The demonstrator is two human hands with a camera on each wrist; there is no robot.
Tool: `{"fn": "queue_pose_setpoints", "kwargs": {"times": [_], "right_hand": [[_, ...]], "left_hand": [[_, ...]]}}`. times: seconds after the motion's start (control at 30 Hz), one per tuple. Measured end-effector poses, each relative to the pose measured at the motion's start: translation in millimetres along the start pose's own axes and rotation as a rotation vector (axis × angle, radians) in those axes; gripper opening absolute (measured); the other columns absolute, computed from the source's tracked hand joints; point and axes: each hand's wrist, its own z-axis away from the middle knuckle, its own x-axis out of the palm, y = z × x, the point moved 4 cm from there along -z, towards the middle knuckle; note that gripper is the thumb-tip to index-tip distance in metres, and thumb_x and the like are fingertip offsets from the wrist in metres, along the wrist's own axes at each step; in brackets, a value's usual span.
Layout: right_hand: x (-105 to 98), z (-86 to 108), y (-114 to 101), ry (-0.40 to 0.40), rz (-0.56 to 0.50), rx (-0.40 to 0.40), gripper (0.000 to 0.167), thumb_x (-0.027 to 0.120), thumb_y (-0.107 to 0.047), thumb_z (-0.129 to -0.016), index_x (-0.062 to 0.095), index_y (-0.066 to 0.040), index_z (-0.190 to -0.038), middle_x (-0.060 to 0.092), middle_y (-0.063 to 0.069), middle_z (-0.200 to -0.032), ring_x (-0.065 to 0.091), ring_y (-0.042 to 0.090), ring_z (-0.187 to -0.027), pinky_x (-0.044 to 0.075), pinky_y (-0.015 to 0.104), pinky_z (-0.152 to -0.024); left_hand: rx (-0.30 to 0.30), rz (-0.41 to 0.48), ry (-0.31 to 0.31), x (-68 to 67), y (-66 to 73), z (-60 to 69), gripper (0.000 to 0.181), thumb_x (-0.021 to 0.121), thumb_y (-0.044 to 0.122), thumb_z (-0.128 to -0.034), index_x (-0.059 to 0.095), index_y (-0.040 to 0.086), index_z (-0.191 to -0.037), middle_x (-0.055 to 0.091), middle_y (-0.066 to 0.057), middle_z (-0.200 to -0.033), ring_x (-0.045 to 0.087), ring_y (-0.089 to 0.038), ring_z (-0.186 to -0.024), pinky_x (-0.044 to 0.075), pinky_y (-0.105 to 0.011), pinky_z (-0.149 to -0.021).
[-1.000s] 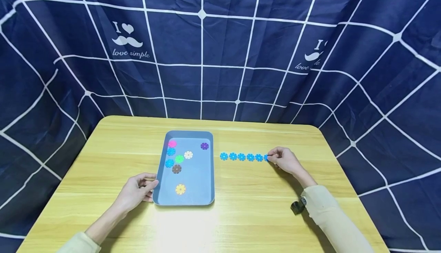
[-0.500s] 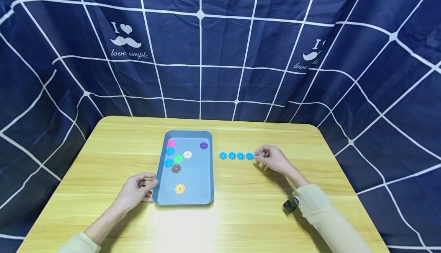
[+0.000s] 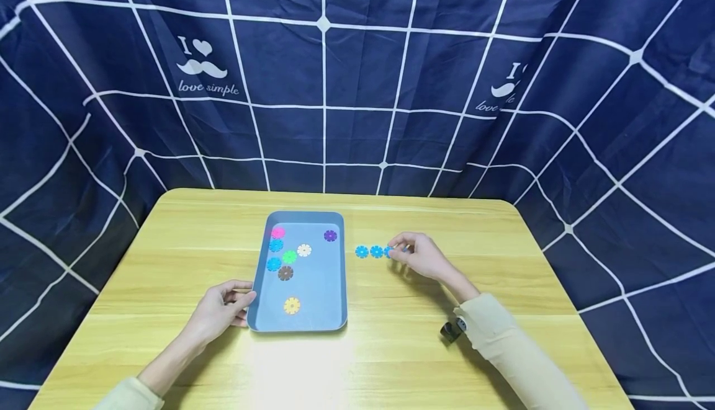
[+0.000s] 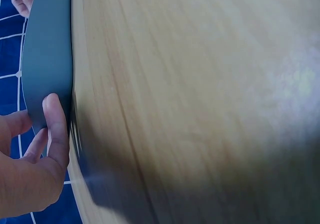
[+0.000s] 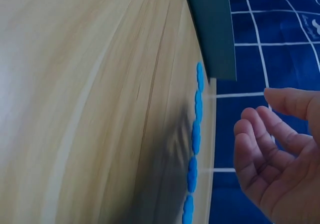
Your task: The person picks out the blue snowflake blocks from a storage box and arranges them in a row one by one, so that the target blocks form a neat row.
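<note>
A blue-grey tray (image 3: 321, 286) lies on the table, its left edge held near the front corner by my left hand (image 3: 215, 314). In the left wrist view, the fingers of my left hand (image 4: 37, 169) rest against the outer wall of the tray (image 4: 50, 49). To the right of the tray is a row of flat blue toothed discs (image 3: 362, 252). My right hand (image 3: 426, 258) hovers over the row, hiding part of it in the head view. The right wrist view has several blue discs (image 5: 196, 136) in line, and my right hand (image 5: 280, 156) empty, thumb and fingers apart.
Inside the tray are pink (image 3: 278, 232), purple (image 3: 330, 236), green (image 3: 289, 257), cream (image 3: 304, 250), brown (image 3: 285, 273) and orange (image 3: 292, 306) discs, plus two blue ones (image 3: 276, 245). A dark blue curtain (image 3: 357, 131) with white lines surrounds the wooden table (image 3: 402, 348).
My right hand has moved left along the blue row, from its far right end toward the tray. The left hand and the tray stay in place.
</note>
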Motion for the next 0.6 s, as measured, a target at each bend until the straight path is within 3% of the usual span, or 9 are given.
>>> {"fn": "queue_pose_setpoints", "kwargs": {"times": [0.2, 0.6], "right_hand": [[10.8, -7.0, -12.9, 0.017, 0.03, -0.076, 0.023, 0.074, -0.021, -0.098, 0.074, -0.005, -0.115, 0.075, 0.009, -0.098, 0.064, 0.014, -0.08, 0.055, 0.022, -0.072], [39.7, -18.8, -42.7, -0.029, 0.031, -0.16, 0.025, 0.074, -0.024, -0.099, 0.075, -0.008, -0.117, 0.075, 0.004, -0.096, 0.065, 0.012, -0.082, 0.057, 0.024, -0.075]], "left_hand": [[0.0, -0.003, -0.001, 0.3, -0.7, -0.3, 0.046, 0.064, 0.014, -0.106, 0.054, -0.011, -0.143, 0.07, -0.01, -0.095, 0.065, -0.013, -0.072, 0.068, -0.028, -0.067], [-0.007, -0.012, 0.002, 0.0, -1.4, -1.2, 0.047, 0.064, 0.014, -0.1058, 0.053, -0.011, -0.144, 0.07, -0.012, -0.099, 0.065, -0.014, -0.073, 0.068, -0.028, -0.067]]}}
